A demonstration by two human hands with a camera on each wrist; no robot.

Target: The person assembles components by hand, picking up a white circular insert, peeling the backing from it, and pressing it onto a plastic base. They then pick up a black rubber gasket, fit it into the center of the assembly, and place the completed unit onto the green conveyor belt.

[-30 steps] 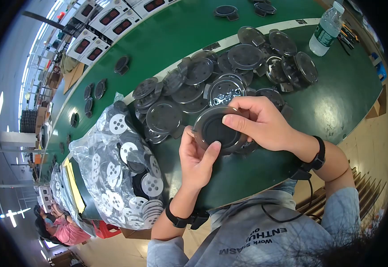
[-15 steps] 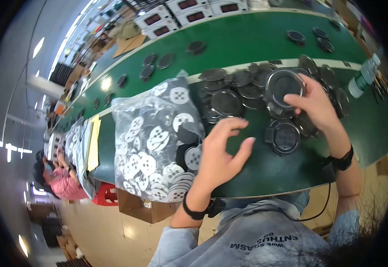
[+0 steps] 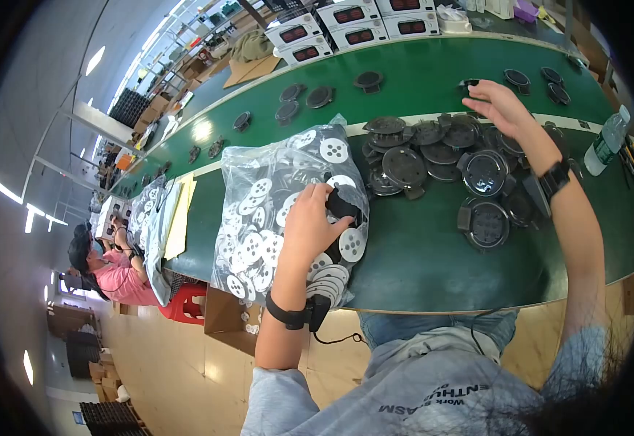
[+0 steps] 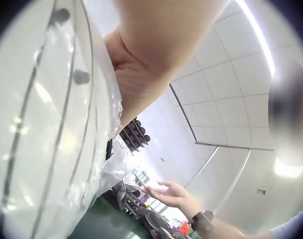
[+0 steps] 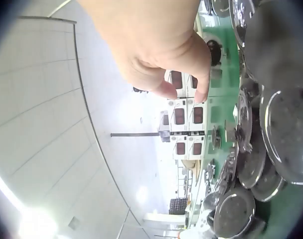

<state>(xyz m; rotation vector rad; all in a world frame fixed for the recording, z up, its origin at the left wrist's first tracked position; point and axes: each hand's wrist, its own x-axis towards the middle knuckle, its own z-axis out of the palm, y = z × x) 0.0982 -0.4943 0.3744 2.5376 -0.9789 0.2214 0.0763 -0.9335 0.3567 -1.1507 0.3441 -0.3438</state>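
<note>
In the head view, my left hand (image 3: 308,227) is at the right side of a clear plastic bag (image 3: 248,171) of white discs with holes, its thumb and fingers spread around a black patch (image 3: 342,203). Whether they touch it is unclear; in the left wrist view the bag hides the fingertips. My right hand (image 3: 504,109) reaches over the far green surface, fingers extended, beside a small black part (image 3: 468,84). The right wrist view shows nothing between that hand's thumb and fingers (image 5: 181,74). Round dark cases (image 3: 404,168) lie piled between the hands.
Several dark cases (image 3: 320,97) are spread on the far green surface. A water bottle (image 3: 607,139) and tools (image 3: 631,156) stand at the right. White boxes (image 3: 349,13) are stacked at the back. A seated person in pink (image 3: 122,280) is at the left, beside yellow paper (image 3: 181,218).
The head view has turned. The round case both hands held, then the right alone, is out of the right hand. That hand moved away past the pile; my left hand moved over to the bag.
</note>
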